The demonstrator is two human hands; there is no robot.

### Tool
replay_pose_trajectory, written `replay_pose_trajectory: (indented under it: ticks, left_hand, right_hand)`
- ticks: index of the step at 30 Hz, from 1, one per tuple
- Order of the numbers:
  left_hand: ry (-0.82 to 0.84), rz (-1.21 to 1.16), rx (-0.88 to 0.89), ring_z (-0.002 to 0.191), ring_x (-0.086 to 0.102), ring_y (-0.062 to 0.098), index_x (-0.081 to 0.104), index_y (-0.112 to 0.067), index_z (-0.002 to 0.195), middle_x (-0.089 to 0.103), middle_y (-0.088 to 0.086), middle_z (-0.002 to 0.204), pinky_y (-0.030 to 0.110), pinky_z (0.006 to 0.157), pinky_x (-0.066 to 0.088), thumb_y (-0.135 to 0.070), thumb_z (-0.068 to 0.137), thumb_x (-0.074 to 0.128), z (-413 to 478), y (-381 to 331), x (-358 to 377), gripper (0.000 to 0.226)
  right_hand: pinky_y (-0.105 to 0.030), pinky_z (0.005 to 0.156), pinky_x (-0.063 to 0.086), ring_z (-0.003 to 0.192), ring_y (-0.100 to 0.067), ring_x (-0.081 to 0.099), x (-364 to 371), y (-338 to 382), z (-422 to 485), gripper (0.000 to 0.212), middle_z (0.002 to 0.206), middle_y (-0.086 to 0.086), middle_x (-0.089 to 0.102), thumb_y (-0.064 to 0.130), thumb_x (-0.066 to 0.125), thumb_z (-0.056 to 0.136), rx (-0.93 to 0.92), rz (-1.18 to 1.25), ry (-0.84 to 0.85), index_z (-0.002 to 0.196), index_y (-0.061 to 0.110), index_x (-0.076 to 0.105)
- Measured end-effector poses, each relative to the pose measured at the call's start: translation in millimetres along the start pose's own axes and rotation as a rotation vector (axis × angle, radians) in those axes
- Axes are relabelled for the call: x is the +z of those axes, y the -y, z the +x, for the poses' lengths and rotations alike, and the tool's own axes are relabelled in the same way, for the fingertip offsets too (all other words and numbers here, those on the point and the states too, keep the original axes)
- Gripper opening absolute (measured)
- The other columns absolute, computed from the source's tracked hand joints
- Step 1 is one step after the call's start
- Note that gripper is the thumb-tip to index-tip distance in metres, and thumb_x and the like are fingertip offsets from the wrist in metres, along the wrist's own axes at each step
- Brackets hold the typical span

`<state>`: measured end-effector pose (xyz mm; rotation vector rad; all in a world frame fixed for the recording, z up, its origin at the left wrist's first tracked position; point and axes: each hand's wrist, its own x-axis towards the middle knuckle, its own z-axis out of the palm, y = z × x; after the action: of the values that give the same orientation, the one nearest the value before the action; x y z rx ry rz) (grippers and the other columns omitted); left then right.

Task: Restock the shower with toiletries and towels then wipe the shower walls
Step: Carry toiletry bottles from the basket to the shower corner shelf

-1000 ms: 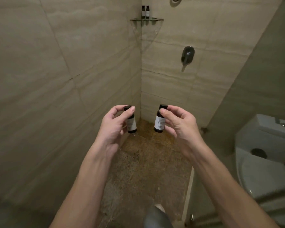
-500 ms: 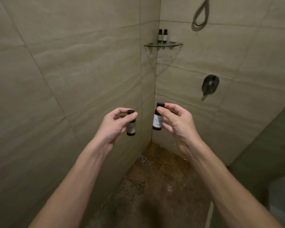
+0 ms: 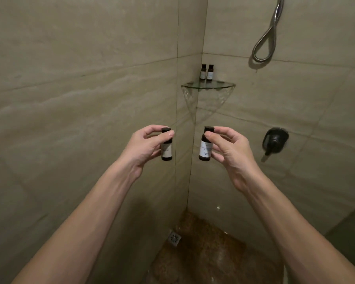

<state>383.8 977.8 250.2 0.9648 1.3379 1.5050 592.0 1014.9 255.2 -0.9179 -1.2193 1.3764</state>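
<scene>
so each hand is pinching a small dark brown white-labelled plastic bottle upright by its black cap, left hand [image 3: 143, 145] on one [image 3: 166, 149], right hand [image 3: 230, 150] on the other [image 3: 205, 146], mid-frame, with the clear glass corner shelf [image 3: 223, 86] straight above, slightly nearer the right hand.

- 2 arms in view: left forearm [image 3: 90, 212] and right forearm [image 3: 285, 212], both bare from frame edge to wrist.
- Bare left hand [image 3: 146, 146] and right hand [image 3: 232, 154], fingers slender.
- Forearms lean; faint tendon lines along both wrists.
</scene>
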Motion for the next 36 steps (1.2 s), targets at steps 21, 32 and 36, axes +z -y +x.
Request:
replay_pose_trajectory:
  ticks: [21, 32, 36]
  left_hand:
    - [0.15, 0.031, 0.146, 0.079, 0.072, 0.008, 0.072, -0.015, 0.109, 0.077, 0.007, 0.106, 0.022, 0.067, 0.058, -0.024, 0.082, 0.083, 292.4, -71.4, 81.5, 0.031]
    - [0.073, 0.222, 0.233, 0.089, 0.075, 0.016, 0.073, -0.022, 0.104, 0.077, -0.003, 0.093, 0.039, 0.088, 0.058, -0.031, 0.085, 0.079, 414.7, -69.1, 135.8, 0.022]
    - [0.058, 0.28, 0.268, 0.083, 0.07, 0.015, 0.071, -0.015, 0.105, 0.075, 0.006, 0.095, 0.031, 0.075, 0.055, -0.025, 0.086, 0.078, 449.6, -59.0, 150.8, 0.023]
  right_hand:
    - [-0.036, 0.086, 0.06, 0.084, -0.011, 0.072, 6.7, 25.5, 261.8, 0.022, 0.088, 0.0, 0.073, 0.013, 0.078, 0.085, -0.196, -0.121, -0.171, 0.104, 0.013, 0.066]
    - [-0.03, 0.073, 0.059, 0.077, -0.007, 0.071, -26.7, 24.4, 419.5, 0.022, 0.07, 0.011, 0.071, 0.016, 0.077, 0.086, -0.236, -0.233, -0.078, 0.103, 0.015, 0.064]
    - [-0.033, 0.074, 0.058, 0.084, -0.015, 0.073, -29.2, 17.9, 461.3, 0.022, 0.085, 0.001, 0.071, 0.02, 0.078, 0.085, -0.236, -0.302, -0.06, 0.101, 0.018, 0.063]
